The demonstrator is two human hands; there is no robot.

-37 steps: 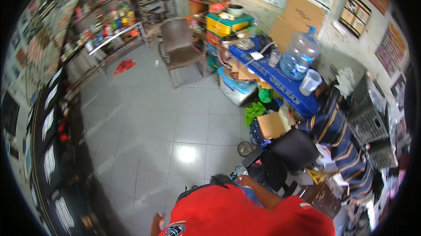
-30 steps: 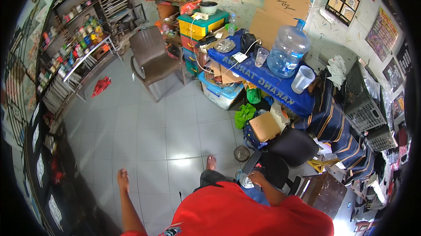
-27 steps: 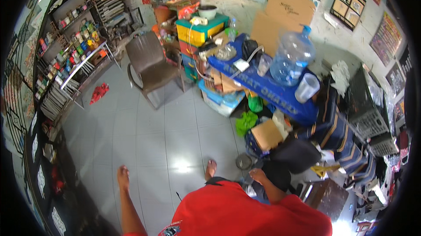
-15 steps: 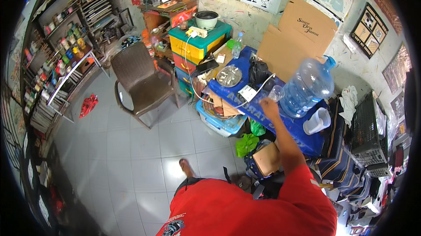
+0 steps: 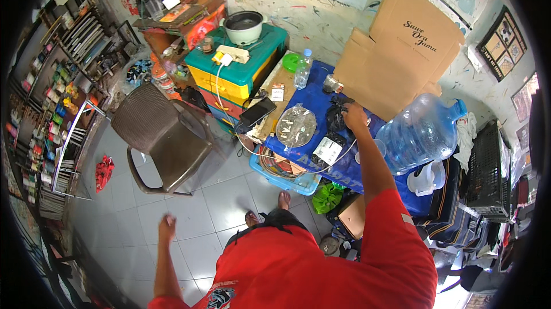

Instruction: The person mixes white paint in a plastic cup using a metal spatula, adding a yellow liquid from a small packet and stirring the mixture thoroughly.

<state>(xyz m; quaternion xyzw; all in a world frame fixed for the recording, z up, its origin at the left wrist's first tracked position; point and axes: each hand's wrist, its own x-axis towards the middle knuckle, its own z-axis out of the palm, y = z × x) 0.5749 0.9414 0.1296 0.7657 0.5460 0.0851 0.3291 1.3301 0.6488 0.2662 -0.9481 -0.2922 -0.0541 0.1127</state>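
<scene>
On the blue-covered table, my right hand (image 5: pixel 354 118) is closed on the crumpled black plastic bag (image 5: pixel 336 115). My left hand (image 5: pixel 167 226) hangs over the tiled floor beside the chair, fingers curled and nothing visible in them. Just in front of the bag lies a black packet with a white label (image 5: pixel 327 151). A round foil-like tray (image 5: pixel 296 126) holding small bits sits left of the bag. Behind it stands a small glass jar (image 5: pixel 332 84). Partly behind my right forearm is a clear plastic cup (image 5: pixel 376 149).
A large blue water jug (image 5: pixel 422 134) lies tilted at the table's right, near a white plastic pitcher (image 5: pixel 427 178). Cardboard (image 5: pixel 396 51) leans on the wall. A white cable (image 5: pixel 344 157) crosses the table. The brown chair (image 5: pixel 163 137) stands left of the drawers (image 5: pixel 241 74).
My right hand has moved from the clear cup to the black bag, farther back on the table. The left hand has come into view, and the view has shifted closer to the table.
</scene>
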